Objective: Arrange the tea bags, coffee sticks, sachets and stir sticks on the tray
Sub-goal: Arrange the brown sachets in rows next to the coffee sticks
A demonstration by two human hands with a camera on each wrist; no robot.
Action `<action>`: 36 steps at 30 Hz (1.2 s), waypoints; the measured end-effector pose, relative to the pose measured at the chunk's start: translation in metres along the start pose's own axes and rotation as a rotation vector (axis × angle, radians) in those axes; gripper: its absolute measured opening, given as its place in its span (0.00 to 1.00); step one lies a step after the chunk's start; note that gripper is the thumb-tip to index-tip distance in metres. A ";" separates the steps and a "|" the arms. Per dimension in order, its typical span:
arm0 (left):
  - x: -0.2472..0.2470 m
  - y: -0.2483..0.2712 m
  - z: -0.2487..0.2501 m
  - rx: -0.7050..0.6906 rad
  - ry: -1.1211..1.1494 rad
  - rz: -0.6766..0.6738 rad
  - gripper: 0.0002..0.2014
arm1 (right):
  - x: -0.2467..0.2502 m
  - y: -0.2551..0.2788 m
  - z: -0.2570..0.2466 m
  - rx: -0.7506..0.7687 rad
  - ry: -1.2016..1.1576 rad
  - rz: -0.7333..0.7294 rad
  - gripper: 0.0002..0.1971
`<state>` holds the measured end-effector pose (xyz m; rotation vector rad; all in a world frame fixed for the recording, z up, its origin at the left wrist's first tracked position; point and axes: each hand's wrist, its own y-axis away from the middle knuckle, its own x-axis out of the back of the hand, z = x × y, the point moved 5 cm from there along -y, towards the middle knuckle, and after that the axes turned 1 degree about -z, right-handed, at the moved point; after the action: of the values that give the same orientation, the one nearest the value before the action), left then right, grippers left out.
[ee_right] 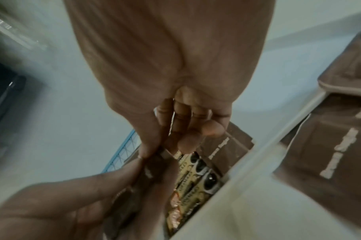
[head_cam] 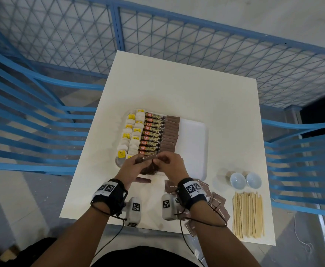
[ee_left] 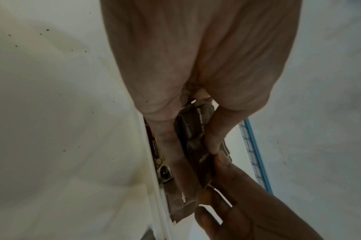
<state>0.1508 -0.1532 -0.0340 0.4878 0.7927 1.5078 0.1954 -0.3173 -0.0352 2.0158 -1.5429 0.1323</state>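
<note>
Item: brown sugar sachets [head_cam: 148, 163], a small stack, held over the near edge of the white tray [head_cam: 194, 143], just in front of the coffee sticks.

Holder, left hand [head_cam: 132, 167]: thumb and fingers [ee_left: 213, 138] curled round the stack, clamping its flat faces. Right hand [head_cam: 172, 164]: thumb and forefinger pinch the top sachet at its end, the other fingers [ee_right: 212, 128] loosely curled beside it.

Tray contents: tea bags [head_cam: 129, 135] with yellow tags in two columns at the left; coffee sticks [head_cam: 154, 132] in a stacked column beside them; a row of brown sachets [head_cam: 170, 132] overlapped like tiles next to those. The right part of the tray is bare.

Off the tray, on the counter [head_cam: 177, 89]: loose brown sachets [head_cam: 218, 205] scattered near the right wrist (several partly hidden by the arm); stir sticks [head_cam: 247, 214] in a bundle at the near right; two small pale cups [head_cam: 245, 180] lying on their sides.

Handling, by judgement: the sachets look light, thin and limp, paper-skinned and apt to slide on one another, so a stack wants pressure on the flat faces, and a single one is best taken by a sealed end. Likely step: peeling one off to extend the row. Stir sticks appear untouched.
</note>
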 end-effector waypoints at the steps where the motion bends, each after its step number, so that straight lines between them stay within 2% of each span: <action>1: 0.001 0.000 0.000 -0.006 -0.049 0.008 0.08 | 0.001 -0.001 0.000 0.001 -0.014 0.026 0.03; 4: 0.000 -0.001 0.001 -0.055 -0.121 0.011 0.11 | 0.002 0.000 -0.001 0.000 -0.018 0.069 0.03; 7: -0.001 -0.003 0.001 -0.094 -0.078 0.020 0.10 | 0.000 0.002 0.005 -0.060 -0.078 0.033 0.08; 11: -0.003 -0.004 0.000 -0.090 -0.085 0.012 0.08 | 0.003 0.004 0.005 -0.020 -0.048 -0.021 0.04; 14: -0.005 -0.004 0.006 -0.170 -0.153 0.050 0.06 | 0.006 0.004 0.001 0.010 -0.022 -0.047 0.04; 17: -0.005 -0.004 0.013 -0.276 -0.225 0.133 0.05 | 0.007 0.002 0.006 -0.047 -0.077 0.002 0.01; 19: -0.007 -0.003 0.013 -0.304 -0.244 0.155 0.06 | 0.008 0.002 0.009 -0.097 -0.140 0.050 0.03; 23: -0.009 -0.003 0.011 -0.321 -0.224 0.169 0.05 | 0.011 0.006 0.006 -0.110 -0.210 0.100 0.07; 29: -0.009 -0.003 0.015 -0.335 -0.235 0.174 0.06 | 0.012 0.008 0.007 -0.110 -0.225 0.129 0.06; 32: -0.010 -0.004 0.012 -0.264 -0.239 0.117 0.06 | 0.016 0.007 0.010 -0.088 -0.200 0.192 0.06; 34: -0.010 -0.004 0.008 -0.214 -0.224 0.048 0.10 | 0.019 0.007 0.010 -0.083 -0.202 0.234 0.06; 36: -0.009 -0.003 0.005 -0.207 -0.201 0.021 0.10 | 0.019 0.008 0.010 -0.084 -0.179 0.216 0.07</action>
<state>0.1577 -0.1616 -0.0310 0.4846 0.4712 1.5139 0.1919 -0.3401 -0.0327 1.8335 -1.8447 -0.0293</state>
